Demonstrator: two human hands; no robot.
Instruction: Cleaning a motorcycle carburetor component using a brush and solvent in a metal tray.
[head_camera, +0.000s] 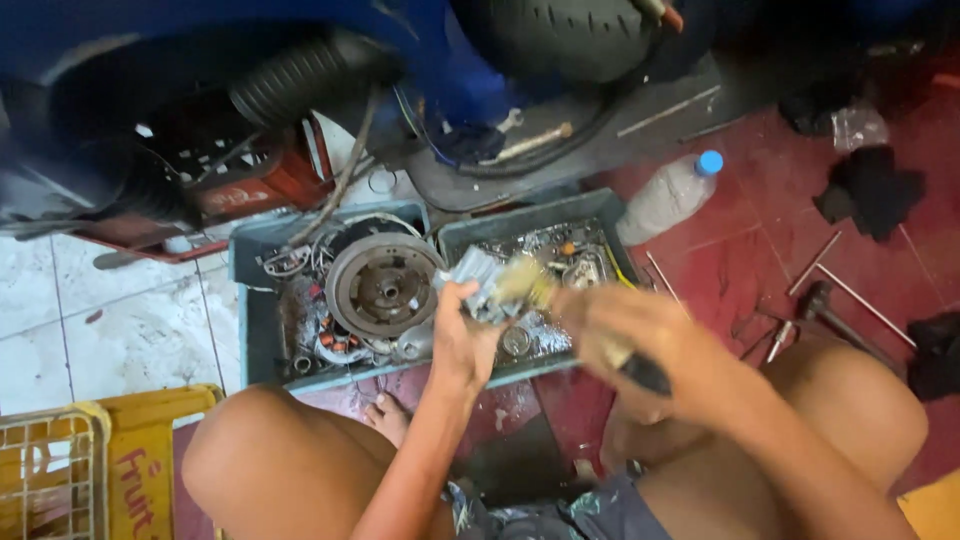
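The left hand (462, 335) grips a small metal part (480, 280), likely heavy, rigid and oily-slick, while the right hand (625, 325) clasps a brush (530, 285).

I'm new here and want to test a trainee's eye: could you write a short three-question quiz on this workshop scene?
1. True or false: the right hand holds a paintbrush.
2. What does the left hand hold? A) a grey metal part B) a bottle C) a tyre
3. What colour is the cap of the plastic bottle?

Key: 1 true. 2 A, the grey metal part, held over the grey tray. 3 blue.
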